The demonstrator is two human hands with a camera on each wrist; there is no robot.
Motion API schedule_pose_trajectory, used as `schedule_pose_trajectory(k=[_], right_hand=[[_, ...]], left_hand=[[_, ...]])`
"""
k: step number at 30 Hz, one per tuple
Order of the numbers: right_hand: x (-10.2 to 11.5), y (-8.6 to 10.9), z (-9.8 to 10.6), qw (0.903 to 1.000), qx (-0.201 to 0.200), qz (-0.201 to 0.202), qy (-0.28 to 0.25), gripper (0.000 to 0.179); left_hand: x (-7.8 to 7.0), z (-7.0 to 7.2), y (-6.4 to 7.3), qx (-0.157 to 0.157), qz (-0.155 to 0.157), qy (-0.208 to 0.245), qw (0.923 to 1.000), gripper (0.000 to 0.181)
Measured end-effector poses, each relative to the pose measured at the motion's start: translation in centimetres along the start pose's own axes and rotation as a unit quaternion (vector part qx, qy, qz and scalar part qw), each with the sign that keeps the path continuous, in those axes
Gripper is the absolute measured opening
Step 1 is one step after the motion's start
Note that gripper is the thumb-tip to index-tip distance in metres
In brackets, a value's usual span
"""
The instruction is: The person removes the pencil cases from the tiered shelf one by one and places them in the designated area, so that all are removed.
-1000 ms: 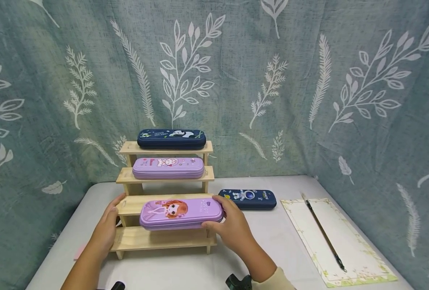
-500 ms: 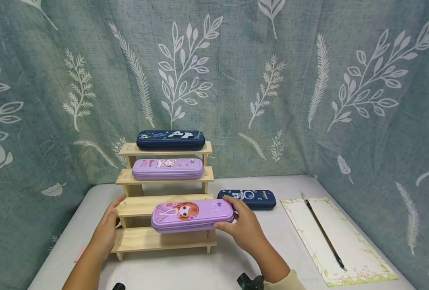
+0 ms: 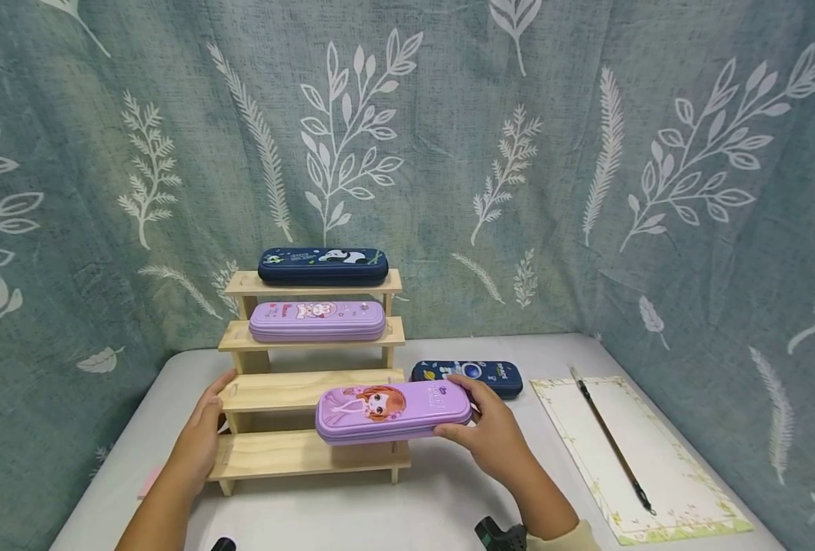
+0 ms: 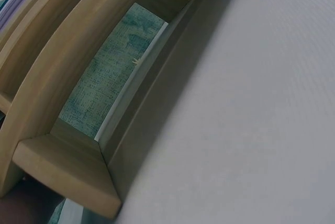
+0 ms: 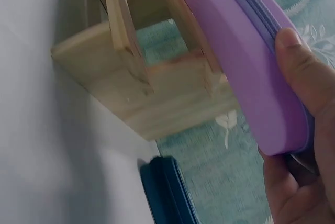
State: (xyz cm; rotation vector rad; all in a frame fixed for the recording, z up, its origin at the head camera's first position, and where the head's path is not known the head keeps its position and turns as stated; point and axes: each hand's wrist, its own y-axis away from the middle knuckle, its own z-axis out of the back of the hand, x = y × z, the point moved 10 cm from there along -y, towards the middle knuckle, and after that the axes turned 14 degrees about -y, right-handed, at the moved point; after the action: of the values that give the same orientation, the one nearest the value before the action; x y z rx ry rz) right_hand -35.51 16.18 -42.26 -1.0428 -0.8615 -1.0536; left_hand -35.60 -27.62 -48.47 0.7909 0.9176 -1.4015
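My right hand (image 3: 493, 428) grips the right end of a lilac zip pencil case (image 3: 393, 413) with a red-haired girl on its lid. The case hangs in front of the lower right part of a stepped wooden display stand (image 3: 311, 458). In the right wrist view the thumb (image 5: 301, 67) presses beside the case's zip (image 5: 251, 4). My left hand (image 3: 197, 440) holds the stand's left side near the lower two steps; some of its fingers are hidden. Above, a dark blue panda pencil case (image 3: 323, 268) lies on the top step, a lilac rabbit pencil case (image 3: 317, 321) on the one below.
Behind my right hand, a dark blue space pencil case (image 3: 506, 379) lies on the white table (image 3: 297, 513). Farther right is a floral-bordered paper sheet (image 3: 682, 459) with a writing brush (image 3: 614, 440) across it. Leaf-patterned cloth (image 3: 435, 153) encloses the back and sides.
My right hand has carried the lilac girl pencil case rightward, off the middle of the stand and partly in front of the space case. My left hand stays at the stand's left side.
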Motion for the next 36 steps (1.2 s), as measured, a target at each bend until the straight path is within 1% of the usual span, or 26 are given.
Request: schedule_pose_trajectory(k=[2,7,12,18,23,27,30,34,36], right_hand=[[-0.2,0.1,0.6,1.0,0.001,-0.003,-0.004,0.088],[-0.5,0.3,2.3,0.9999,-0.005,0.002,-0.011,0.087],[-1.4,0.7,4.0,0.9997,-0.012,0.005,-0.019,0.087],[-2.2,1.2,6.2,0.9998,-0.021,0.002,-0.004,0.088],[-2.5,1.3,8.1,0.9992,-0.039,-0.006,0.01,0.087],[-3.2,1.3,9.4,0.9984,-0.048,-0.019,0.02,0.089],[-3.8,1.2,10.1,0.9982,-0.053,-0.021,0.017,0.09],[-4.6,1.0,11.3,0.9977,-0.062,-0.025,0.011,0.091],[-5.0,0.9,11.8,0.9971,-0.067,-0.031,0.019,0.092]], left_hand=[[-0.1,0.1,0.0,-0.002,-0.002,0.001,1.0,0.057],[-0.1,0.1,0.0,0.0,0.004,-0.002,1.0,0.056],[0.0,0.2,0.0,0.003,0.005,-0.007,1.0,0.056],[-0.1,0.2,0.1,0.001,-0.001,0.0,1.0,0.056],[-0.2,0.1,-0.1,-0.001,-0.005,0.004,1.0,0.056],[0.0,0.1,-0.2,-0.006,-0.001,0.002,1.0,0.056],[0.2,0.2,-0.2,-0.005,0.002,0.002,1.0,0.056],[0.1,0.2,-0.2,-0.002,-0.003,0.002,1.0,0.055],[0.1,0.2,-0.2,-0.002,-0.004,0.0,1.0,0.056]])
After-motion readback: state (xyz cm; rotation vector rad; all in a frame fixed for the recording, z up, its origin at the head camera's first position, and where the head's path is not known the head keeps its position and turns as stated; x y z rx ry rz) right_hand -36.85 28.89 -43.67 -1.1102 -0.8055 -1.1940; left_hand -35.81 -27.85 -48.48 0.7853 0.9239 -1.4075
